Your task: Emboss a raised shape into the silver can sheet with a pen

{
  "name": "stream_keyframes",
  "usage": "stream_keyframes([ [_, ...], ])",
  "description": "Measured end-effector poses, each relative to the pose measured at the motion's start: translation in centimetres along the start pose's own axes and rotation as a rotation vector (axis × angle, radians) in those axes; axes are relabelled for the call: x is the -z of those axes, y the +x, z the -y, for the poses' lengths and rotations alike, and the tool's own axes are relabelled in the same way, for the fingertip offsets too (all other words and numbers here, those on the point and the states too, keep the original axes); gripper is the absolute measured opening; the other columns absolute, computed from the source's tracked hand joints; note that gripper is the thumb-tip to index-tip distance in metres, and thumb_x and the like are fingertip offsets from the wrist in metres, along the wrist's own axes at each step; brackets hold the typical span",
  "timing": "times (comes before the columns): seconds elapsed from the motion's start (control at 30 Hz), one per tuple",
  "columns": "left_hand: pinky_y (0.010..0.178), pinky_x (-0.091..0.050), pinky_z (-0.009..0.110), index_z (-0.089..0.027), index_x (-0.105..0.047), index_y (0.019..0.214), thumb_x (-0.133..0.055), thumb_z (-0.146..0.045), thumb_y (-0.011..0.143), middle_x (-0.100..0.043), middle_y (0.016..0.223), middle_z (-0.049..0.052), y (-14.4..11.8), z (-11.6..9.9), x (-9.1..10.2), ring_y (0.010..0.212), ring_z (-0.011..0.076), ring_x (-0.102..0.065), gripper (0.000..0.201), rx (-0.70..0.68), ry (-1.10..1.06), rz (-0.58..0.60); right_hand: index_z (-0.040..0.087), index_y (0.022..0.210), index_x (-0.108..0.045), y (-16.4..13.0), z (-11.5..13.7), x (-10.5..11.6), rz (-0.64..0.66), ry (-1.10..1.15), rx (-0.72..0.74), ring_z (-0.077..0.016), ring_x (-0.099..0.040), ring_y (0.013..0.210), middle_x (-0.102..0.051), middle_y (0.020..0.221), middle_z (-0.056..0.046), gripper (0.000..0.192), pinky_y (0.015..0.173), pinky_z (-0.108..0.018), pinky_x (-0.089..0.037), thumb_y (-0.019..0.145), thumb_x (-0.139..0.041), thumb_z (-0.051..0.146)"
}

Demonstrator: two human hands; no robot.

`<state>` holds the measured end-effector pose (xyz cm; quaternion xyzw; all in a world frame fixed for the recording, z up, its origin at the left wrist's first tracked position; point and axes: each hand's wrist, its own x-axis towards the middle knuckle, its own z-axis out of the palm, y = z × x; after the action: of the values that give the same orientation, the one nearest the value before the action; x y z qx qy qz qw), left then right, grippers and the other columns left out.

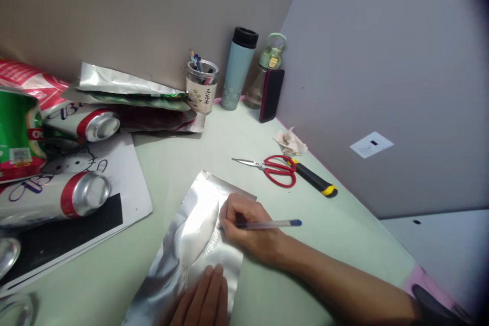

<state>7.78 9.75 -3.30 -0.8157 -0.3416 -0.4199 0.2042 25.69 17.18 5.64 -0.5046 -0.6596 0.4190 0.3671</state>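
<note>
Head view: a silver foil sheet (191,244) lies flat on the pale green desk (324,244), near the front edge, its surface throwing a bright glare. The right hand (248,232) rests on the sheet's right edge, fingers curled shut around a clear-barrelled pen (267,224) — blue cap end pointing right, tip end hidden under the fingers against the foil. The left hand (204,298) lies palm-down on the lower part of the sheet, fingers extended and held together, flat and holding nothing; only the fingers and part of the back show, the rest being cut off by the frame edge. Behind the right hand, well apart, red-handled scissors (275,168) lie on the desk with blades closed and pointing left, and a black-and-yellow utility knife (315,181) lies just beside the handles. A crumpled tissue (289,142) sits near the wall. At the back corner stand a cup of pens (201,86), a light blue flask (239,69), a clear bottle with a green lid (267,69) and a dark red phone (271,95) leaning upright against that bottle. To the left, two drink cans (86,160) lie on their sides on a printed paper (126,173), with further foil sheets (126,86) stacked against the wall and a red-and-green package (19,122) at the frame edge.
</note>
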Motion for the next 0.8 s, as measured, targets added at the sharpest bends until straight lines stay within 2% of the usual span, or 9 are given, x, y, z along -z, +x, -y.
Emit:
stream_keyframes([
  [0.13, 0.121, -0.030, 0.035, -0.017, -0.066, 0.103, -0.020, -0.024, 0.106, -0.060, 0.141, 0.005, 0.1, -0.2, -0.1, 0.139, 0.0190, -0.046, 0.047, 0.012, 0.000, 0.001, 0.021, 0.064, -0.040, 0.0, -0.3, -0.3, -0.039, -0.002, 0.016, -0.0137, -0.049, 0.068, -0.054, 0.072, 0.001, 0.026, 0.062, -0.027, -0.036, 0.079, -0.057, 0.008],
  [0.37, 0.123, -0.027, 0.034, -0.016, -0.067, 0.095, -0.019, -0.019, 0.104, -0.069, 0.126, 0.006, 1.0, 0.0, 0.1, 0.142, 0.0208, -0.041, 0.049, -0.019, -0.022, -0.005, 0.021, 0.063, -0.039, 0.2, -0.2, -0.6, -0.068, -0.013, 0.018, -0.0141, -0.048, 0.067, -0.054, 0.069, 0.001, 0.027, 0.062, -0.027, -0.037, 0.080, -0.058, 0.013],
  [0.53, 0.121, -0.030, 0.034, -0.017, -0.066, 0.100, -0.019, -0.020, 0.104, -0.057, 0.145, 0.005, 0.4, -0.1, 0.0, 0.139, 0.0193, -0.046, 0.046, 0.008, 0.011, 0.004, 0.021, 0.064, -0.036, 0.1, 0.2, -0.4, 0.001, -0.104, 0.021, -0.0135, -0.045, 0.067, -0.050, 0.072, 0.001, 0.027, 0.061, -0.027, -0.034, 0.079, -0.054, 0.008],
  [0.8, 0.121, -0.031, 0.034, -0.016, -0.067, 0.107, -0.020, -0.021, 0.106, -0.060, 0.141, 0.005, 0.0, -0.3, 0.0, 0.138, 0.0189, -0.047, 0.047, 0.029, -0.024, 0.002, 0.022, 0.064, -0.032, 0.4, 1.3, 0.5, 0.127, -0.101, 0.031, -0.0133, -0.039, 0.065, -0.045, 0.070, 0.002, 0.029, 0.059, -0.028, -0.030, 0.076, -0.052, 0.004],
])
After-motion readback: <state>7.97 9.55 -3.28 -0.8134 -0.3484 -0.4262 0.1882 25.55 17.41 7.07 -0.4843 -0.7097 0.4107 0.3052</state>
